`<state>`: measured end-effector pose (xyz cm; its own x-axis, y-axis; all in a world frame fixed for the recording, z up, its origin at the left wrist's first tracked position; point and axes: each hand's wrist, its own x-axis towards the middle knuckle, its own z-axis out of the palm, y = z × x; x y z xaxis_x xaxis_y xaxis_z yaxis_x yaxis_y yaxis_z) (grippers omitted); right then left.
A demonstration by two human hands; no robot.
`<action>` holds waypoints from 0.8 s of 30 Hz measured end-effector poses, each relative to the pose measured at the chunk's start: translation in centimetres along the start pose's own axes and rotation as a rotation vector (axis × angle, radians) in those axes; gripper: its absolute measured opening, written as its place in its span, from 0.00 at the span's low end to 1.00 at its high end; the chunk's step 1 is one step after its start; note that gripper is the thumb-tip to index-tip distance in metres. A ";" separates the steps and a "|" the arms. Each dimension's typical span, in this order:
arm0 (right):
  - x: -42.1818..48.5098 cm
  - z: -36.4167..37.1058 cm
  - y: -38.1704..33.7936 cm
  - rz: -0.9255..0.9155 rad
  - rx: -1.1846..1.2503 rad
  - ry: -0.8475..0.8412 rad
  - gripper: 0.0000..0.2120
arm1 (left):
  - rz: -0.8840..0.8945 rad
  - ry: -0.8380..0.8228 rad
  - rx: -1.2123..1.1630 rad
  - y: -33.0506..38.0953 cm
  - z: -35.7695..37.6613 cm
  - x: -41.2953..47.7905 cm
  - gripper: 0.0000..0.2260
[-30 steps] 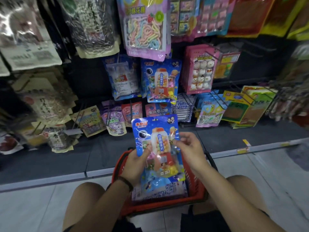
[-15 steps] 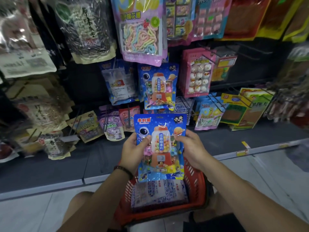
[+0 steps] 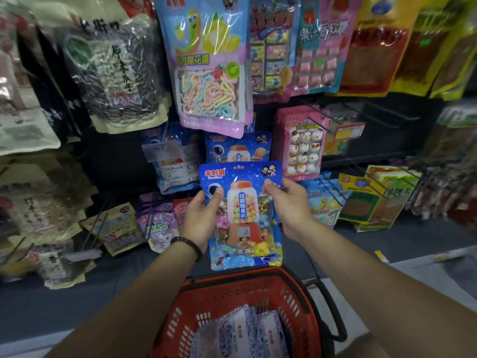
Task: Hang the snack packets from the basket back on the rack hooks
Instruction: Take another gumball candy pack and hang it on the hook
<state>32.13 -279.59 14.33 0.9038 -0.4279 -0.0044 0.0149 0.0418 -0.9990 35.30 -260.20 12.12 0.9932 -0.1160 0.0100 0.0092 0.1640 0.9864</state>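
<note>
A blue snack packet (image 3: 241,215) printed with a candy machine is held upright in front of the rack. My left hand (image 3: 202,218) grips its left edge and my right hand (image 3: 289,202) grips its right edge near the top. Directly behind its top hangs a matching blue packet (image 3: 238,148) on a rack hook. Below, the red basket (image 3: 247,288) sits between my knees and holds white-and-blue packets (image 3: 245,334).
Hanging bags crowd the rack: a pink marshmallow bag (image 3: 211,81) above, a pink snowman packet (image 3: 302,143) to the right, sunflower seed bags (image 3: 116,71) at left. Bare metal hooks (image 3: 361,112) stick out at right. Green and yellow boxes (image 3: 371,197) stand on the dark base shelf.
Both hands have lifted the blue packet out of the basket and up toward the matching packet on the rack. The view has tilted upward.
</note>
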 end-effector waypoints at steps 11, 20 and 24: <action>7.6 0.9 -1.9 -0.072 -0.038 0.053 0.14 | 0.023 0.004 -0.055 0.8 1.7 7.2 0.11; 10.2 1.1 -1.0 -0.116 -0.091 0.053 0.16 | 0.002 0.036 -0.061 0.3 2.0 9.3 0.13; 11.1 1.8 -0.9 -0.191 -0.179 0.065 0.16 | -0.019 0.102 -0.042 0.8 2.2 10.1 0.11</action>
<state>42.92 -282.77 15.27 0.8622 -0.4702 0.1882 0.1016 -0.2035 -0.9738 45.11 -263.36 13.35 0.9994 -0.0199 -0.0272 0.0307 0.2043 0.9784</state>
